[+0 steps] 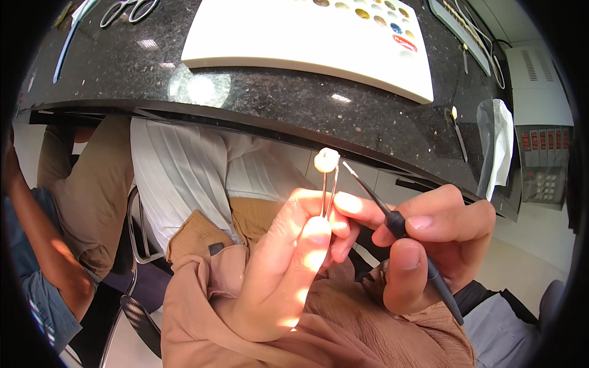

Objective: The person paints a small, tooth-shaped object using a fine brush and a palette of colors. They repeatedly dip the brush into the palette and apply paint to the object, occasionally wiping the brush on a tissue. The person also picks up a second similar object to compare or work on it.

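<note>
My left hand (276, 264) is closed on metal tweezers (324, 193), pinched between thumb and fingers. At their upper tips sits a small white tooth-shaped piece (326, 160), likely a dental crown, just in front of the counter edge. My right hand (451, 224) grips a slim brush (431, 273) with a black handle, held like a pen. The brush's fine tip points up and left and is a little to the right of the crown, apart from it. Fingers of both hands are close together below the tips.
On the dark speckled counter (276, 92) stands a white palette (294, 43) with coloured wells. Scissor-like metal handles (129, 11) and a blue stick (66, 49) lie far left. At right are a white tissue (502, 147) and a keypad machine (543, 153). Another person's arm (55, 257) is at left.
</note>
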`<action>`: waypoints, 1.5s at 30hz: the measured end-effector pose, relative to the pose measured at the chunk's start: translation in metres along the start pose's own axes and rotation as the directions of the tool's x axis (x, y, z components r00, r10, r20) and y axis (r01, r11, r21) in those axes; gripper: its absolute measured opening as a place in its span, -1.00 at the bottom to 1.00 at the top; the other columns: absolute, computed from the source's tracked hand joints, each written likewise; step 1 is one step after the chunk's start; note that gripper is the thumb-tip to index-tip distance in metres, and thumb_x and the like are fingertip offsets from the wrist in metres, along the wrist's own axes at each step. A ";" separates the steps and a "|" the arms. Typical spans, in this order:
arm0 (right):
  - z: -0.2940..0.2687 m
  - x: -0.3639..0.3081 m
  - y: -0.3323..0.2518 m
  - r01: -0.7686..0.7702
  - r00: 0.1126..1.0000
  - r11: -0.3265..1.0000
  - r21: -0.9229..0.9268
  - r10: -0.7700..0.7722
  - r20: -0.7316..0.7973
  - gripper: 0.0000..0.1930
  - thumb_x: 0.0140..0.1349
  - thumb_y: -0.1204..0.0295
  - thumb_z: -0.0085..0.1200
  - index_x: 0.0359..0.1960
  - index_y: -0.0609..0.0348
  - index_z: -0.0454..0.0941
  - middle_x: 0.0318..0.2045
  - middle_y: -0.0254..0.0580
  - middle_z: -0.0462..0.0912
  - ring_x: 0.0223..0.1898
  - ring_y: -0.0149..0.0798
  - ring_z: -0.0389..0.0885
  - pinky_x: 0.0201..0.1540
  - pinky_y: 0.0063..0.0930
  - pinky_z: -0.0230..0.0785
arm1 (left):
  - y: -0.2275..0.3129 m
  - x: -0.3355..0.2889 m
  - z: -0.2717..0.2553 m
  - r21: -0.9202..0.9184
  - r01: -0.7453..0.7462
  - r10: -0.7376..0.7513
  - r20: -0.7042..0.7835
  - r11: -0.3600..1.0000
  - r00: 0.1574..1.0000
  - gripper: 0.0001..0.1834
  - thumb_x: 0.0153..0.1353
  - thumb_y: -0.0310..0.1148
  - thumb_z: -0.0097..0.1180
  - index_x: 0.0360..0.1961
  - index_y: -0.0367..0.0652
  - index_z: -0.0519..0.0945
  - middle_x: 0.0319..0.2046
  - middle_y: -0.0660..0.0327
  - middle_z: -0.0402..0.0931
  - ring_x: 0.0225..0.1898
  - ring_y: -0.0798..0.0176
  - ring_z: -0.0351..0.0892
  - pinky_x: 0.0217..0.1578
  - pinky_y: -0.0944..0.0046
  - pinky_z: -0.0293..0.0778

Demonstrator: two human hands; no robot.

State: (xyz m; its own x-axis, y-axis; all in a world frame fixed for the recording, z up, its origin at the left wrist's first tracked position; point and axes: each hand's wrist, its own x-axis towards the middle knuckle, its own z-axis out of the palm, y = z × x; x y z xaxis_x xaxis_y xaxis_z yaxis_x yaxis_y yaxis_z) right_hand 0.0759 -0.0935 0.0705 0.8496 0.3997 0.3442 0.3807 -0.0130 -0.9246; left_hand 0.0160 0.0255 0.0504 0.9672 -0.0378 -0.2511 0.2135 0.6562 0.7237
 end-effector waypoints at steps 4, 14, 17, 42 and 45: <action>-0.003 0.001 -0.001 -0.007 0.999 0.999 -0.046 0.009 0.039 -0.74 0.16 0.44 0.03 -0.27 0.25 0.19 -0.47 -0.08 0.40 -0.55 -0.44 0.46 -0.31 -0.55 0.50 | -0.003 0.000 -0.001 0.032 -0.070 0.070 0.002 0.997 0.998 -0.69 0.36 -0.26 -0.34 -0.06 -0.24 0.34 -0.25 0.25 0.37 -0.36 0.51 0.20 -0.30 0.50 0.19; -0.005 0.001 -0.001 -0.010 0.998 1.000 -0.025 0.011 0.063 -0.73 0.18 0.44 0.01 -0.24 0.24 0.17 -0.46 -0.07 0.39 -0.49 -0.38 0.52 -0.31 -0.51 0.51 | -0.001 0.001 -0.002 0.052 -0.048 0.047 0.007 0.998 0.999 -0.69 0.35 -0.23 -0.31 -0.08 -0.26 0.27 -0.28 0.23 0.34 -0.30 0.45 0.27 -0.22 0.42 0.24; -0.006 0.004 -0.005 -0.036 0.992 0.998 -0.059 0.043 0.118 -0.74 0.18 0.44 0.00 -0.24 0.24 0.16 -0.46 -0.06 0.39 -0.47 -0.35 0.54 -0.29 -0.46 0.52 | -0.002 0.002 0.001 0.047 -0.098 0.098 -0.003 0.994 0.995 -0.65 0.37 -0.23 -0.36 -0.06 -0.29 0.31 -0.33 0.27 0.31 -0.34 0.48 0.19 -0.27 0.46 0.19; 0.008 -0.010 0.009 0.029 0.995 0.865 0.502 0.025 -0.101 -0.76 0.18 0.48 -0.05 -0.23 0.28 0.17 -0.43 -0.04 0.36 -0.53 -0.39 0.42 0.05 -0.03 0.33 | -0.025 0.015 -0.020 0.145 -0.519 0.506 0.121 0.842 0.854 -0.77 0.35 -0.37 -0.27 -0.08 -0.27 0.32 -0.24 0.19 0.33 -0.28 0.41 0.26 -0.16 0.38 0.26; 0.001 -0.015 0.007 -0.067 0.997 0.853 0.518 0.074 0.008 -0.77 0.18 0.52 -0.06 -0.23 0.30 0.16 -0.42 -0.04 0.36 -0.46 -0.29 0.51 0.13 0.08 0.20 | -0.026 0.015 -0.026 0.219 -0.504 0.486 0.131 0.836 0.864 -0.75 0.35 -0.33 -0.28 -0.11 -0.26 0.35 -0.29 0.17 0.37 -0.28 0.34 0.26 -0.15 0.34 0.23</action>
State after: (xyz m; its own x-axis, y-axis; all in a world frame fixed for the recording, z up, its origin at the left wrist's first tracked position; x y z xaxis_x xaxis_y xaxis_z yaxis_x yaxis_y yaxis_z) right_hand 0.0659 -0.0985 0.0589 0.8723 0.4052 0.2736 0.0784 0.4364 -0.8963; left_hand 0.0218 0.0280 0.0112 0.9574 0.1879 0.2192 -0.2786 0.4024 0.8720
